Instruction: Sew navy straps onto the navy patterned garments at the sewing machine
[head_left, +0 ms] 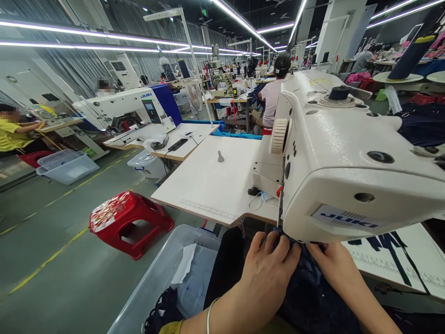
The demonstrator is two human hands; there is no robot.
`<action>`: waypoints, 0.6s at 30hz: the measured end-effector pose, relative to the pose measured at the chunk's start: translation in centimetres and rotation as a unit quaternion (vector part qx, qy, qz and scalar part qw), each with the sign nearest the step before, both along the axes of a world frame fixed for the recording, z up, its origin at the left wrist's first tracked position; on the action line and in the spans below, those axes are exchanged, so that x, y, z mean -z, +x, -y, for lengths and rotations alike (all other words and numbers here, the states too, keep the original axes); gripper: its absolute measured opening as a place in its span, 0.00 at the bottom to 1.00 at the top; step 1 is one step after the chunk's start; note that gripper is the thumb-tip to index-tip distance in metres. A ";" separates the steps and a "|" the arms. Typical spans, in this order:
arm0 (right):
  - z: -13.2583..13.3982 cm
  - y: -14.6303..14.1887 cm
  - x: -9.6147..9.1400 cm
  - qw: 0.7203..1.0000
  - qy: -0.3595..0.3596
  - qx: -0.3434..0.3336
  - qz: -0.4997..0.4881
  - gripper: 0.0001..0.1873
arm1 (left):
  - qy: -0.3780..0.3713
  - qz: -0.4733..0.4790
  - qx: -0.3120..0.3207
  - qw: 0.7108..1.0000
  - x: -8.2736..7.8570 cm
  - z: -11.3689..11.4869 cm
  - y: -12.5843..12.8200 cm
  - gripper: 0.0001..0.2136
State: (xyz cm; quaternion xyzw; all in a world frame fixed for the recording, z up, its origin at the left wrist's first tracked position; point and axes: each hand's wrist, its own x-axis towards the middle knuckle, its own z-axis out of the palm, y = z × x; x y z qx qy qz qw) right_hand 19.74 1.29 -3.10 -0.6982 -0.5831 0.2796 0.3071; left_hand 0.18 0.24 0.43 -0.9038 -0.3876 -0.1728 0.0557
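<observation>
In the lower part of the frame, right of centre, we see our left hand (267, 266) with its fingers bent, gripping navy cloth (313, 297) at the front of a sewing machine (347, 139). Our right hand (333, 266) is just to the right on the same cloth; its fingertips are hidden beneath the machine head, so we cannot tell whether they pinch the fabric. The cloth spreads down towards the bottom edge. A pale bangle (208, 315) circles the left wrist.

At lower left of the hands stands a clear plastic bin (150, 283), holding a piece of white paper (186, 262) and, nearer us, a dark lacy bundle (163, 304). Left of centre, a lidded clear box (148, 169) sits on the floor beneath a second machine (139, 109). Farther left is another translucent tub (69, 171); we cannot make out its contents.

The large machine bears a label (347, 218) reading "JUKI"; the second shows "JUKI" in blue. The white surface (208, 181) at centre has a printed ruler (208, 208) along its near edge, its figures too small to read, and a flat grey metal piece (220, 157). A red stool (139, 222) stands at left.
</observation>
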 end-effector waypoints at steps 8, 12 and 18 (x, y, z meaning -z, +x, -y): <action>0.0 -0.2 -0.6 1.000 -0.017 -0.004 0.024 0.24 | 0.006 0.001 -0.011 1.000 -0.1 0.2 -0.2 0.18; -0.1 -0.3 -0.7 0.999 -0.018 -0.009 0.036 0.25 | 0.007 0.008 -0.009 1.000 -0.2 0.2 -0.3 0.18; -0.1 -0.2 -0.4 1.000 -0.018 -0.020 0.014 0.26 | 0.002 0.003 -0.016 1.000 -0.2 0.1 -0.5 0.18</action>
